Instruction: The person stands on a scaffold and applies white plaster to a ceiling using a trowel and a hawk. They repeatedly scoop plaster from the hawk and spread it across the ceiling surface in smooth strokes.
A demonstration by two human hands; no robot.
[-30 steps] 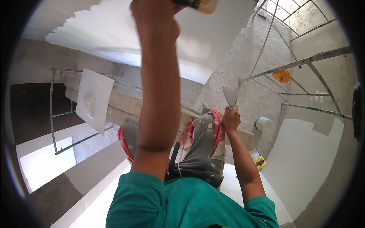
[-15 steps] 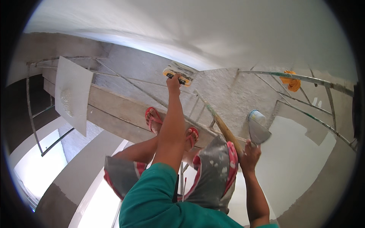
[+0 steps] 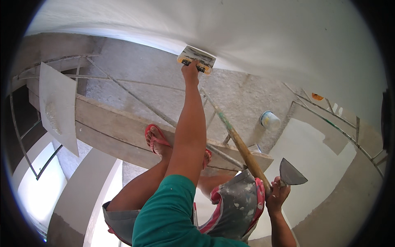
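My left arm stretches forward, and my left hand [image 3: 190, 74] is closed around the handle of a wide finishing trowel [image 3: 201, 55] with a yellow and black grip. Its blade overlaps the lower part of the pale wall [image 3: 263, 37]; whether it touches is hard to tell. At the right, my right hand [image 3: 277, 197] grips a putty knife [image 3: 292, 173] with a flared grey blade pointing up and outward. That hand is beside the end of a long wooden pole [image 3: 242, 148], perhaps resting against it.
I am up on wooden planks [image 3: 115, 123] in red flip-flops [image 3: 158, 140], among metal scaffold bars [image 3: 140, 99]. A white board [image 3: 57, 107] smeared with paste stands at left. On the rough floor below are a bucket [image 3: 270, 120] and a pale patch. An orange cloth [image 3: 317, 96] hangs far right.
My left hand and the trowel have moved up in the picture, toward the wall. My right hand with the putty knife has lowered and shifted right, uncovering the bucket. The whole view has shifted.
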